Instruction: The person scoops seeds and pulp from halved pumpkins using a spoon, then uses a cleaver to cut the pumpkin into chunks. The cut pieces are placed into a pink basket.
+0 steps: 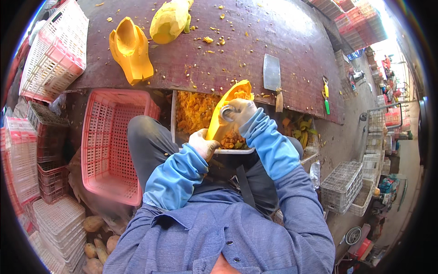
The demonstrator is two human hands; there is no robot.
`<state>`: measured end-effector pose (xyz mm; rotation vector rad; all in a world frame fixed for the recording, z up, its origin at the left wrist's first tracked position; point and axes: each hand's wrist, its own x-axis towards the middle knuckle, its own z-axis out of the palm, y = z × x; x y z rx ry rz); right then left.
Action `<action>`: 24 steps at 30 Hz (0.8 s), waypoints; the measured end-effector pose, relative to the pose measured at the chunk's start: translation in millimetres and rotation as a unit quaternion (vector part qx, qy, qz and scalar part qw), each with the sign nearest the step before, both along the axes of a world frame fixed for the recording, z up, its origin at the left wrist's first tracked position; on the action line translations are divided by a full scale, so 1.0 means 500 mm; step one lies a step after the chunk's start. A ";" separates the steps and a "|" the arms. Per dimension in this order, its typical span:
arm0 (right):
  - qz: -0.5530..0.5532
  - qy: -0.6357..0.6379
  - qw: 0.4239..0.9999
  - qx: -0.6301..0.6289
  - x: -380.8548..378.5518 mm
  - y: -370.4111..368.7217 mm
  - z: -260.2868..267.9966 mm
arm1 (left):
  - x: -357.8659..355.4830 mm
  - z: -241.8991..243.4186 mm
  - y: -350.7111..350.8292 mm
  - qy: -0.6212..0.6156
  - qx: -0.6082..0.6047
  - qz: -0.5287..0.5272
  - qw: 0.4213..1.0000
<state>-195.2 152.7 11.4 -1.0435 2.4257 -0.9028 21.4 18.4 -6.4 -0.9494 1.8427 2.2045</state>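
Observation:
My left hand (204,142), in a pale glove below a blue sleeve cover, grips the lower end of a peeled pumpkin piece (216,124). Its hollowed inside faces right, with stringy pulp near the top. My right hand (241,109), gloved too, is closed around a metal ring-shaped scraper (227,113) at the hollow. Beneath them, a white bin (174,116) holds orange pulp and seeds. On the dark red table (219,65) lie cut pumpkin pieces (131,51), a peeled pumpkin (170,22) with a green patch, and a cleaver (272,72) whose wooden handle overhangs the edge.
A pink plastic crate (111,147) is left of my knee. A peeler (326,96) with a yellow and green handle lies at the table's right. Peels fill another container (309,150) under that edge. White crates (341,186) stand right; stacked crates (60,226) and whole pumpkins (93,224) are lower left.

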 end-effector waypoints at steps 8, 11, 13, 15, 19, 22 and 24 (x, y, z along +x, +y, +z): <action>-0.052 -0.009 0.999 0.008 -0.031 0.022 0.004 | 0.005 0.009 -0.006 -0.024 -0.042 -0.033 0.998; 0.022 0.052 0.998 0.024 -0.008 0.024 0.007 | 0.002 0.000 -0.009 -0.015 -0.061 -0.044 0.997; -0.042 0.092 0.995 0.024 0.002 0.023 0.006 | -0.001 -0.001 -0.013 -0.016 -0.047 -0.043 0.998; -0.042 0.098 0.994 -0.005 0.007 0.023 0.001 | 0.001 0.001 -0.012 -0.033 -0.009 -0.036 0.999; 0.025 0.020 0.999 0.023 -0.011 0.023 -0.006 | 0.005 0.011 -0.007 -0.028 -0.030 -0.035 0.999; -0.016 0.104 0.994 0.041 -0.032 0.024 -0.008 | 0.000 0.012 -0.007 -0.015 -0.047 -0.049 0.998; -0.027 0.094 0.994 0.051 -0.032 0.028 -0.013 | -0.001 0.008 -0.006 -0.018 -0.045 -0.035 0.998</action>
